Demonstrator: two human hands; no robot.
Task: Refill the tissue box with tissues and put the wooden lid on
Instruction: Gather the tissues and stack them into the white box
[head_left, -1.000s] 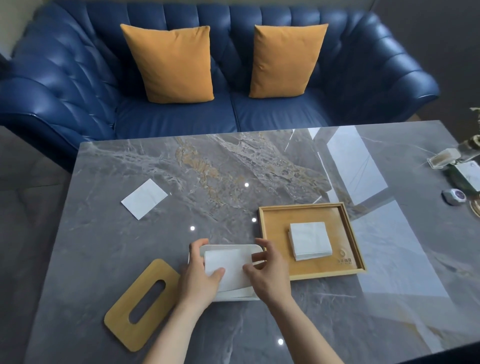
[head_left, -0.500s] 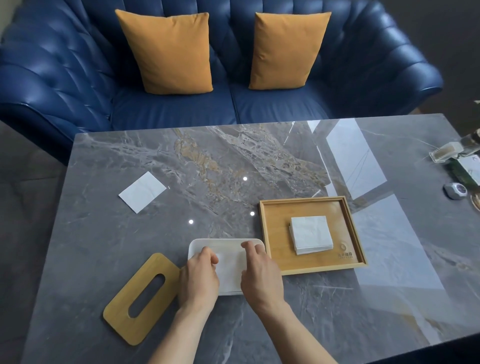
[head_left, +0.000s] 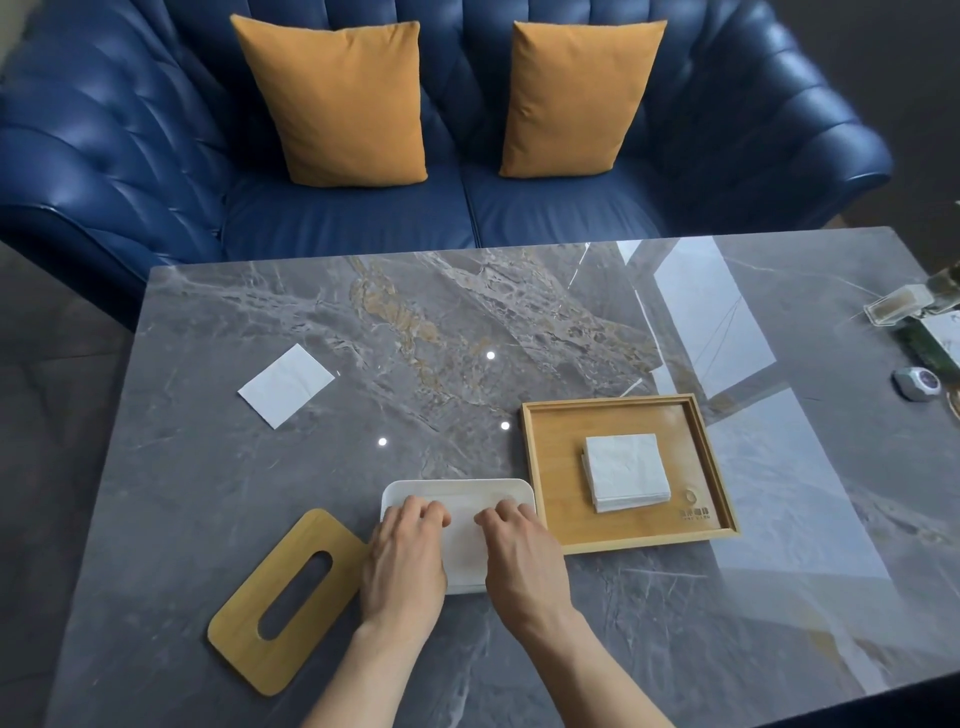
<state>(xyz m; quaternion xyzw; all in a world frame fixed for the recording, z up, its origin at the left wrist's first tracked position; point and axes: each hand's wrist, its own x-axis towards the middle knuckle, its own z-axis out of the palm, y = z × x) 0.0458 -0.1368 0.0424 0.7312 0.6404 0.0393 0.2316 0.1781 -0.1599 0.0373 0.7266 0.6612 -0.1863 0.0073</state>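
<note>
Fingers of left hand (head_left: 402, 561) and right hand (head_left: 522, 558) curled, pressing tissues (head_left: 464, 540) into tissue box (head_left: 457, 488); wooden lid (head_left: 288, 597) alongside, off.

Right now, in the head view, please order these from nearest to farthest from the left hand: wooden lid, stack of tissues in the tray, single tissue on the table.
1. wooden lid, just left of the left hand.
2. stack of tissues, right, in the wooden tray.
3. single tissue, far left.

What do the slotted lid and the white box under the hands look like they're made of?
The slotted lid looks like light wood or bamboo with a smooth matte finish; faint straight grain shows. The white box seems to be matte plastic or ceramic: even colour, rounded corners, thin rim. Which one, I can't tell.
</note>
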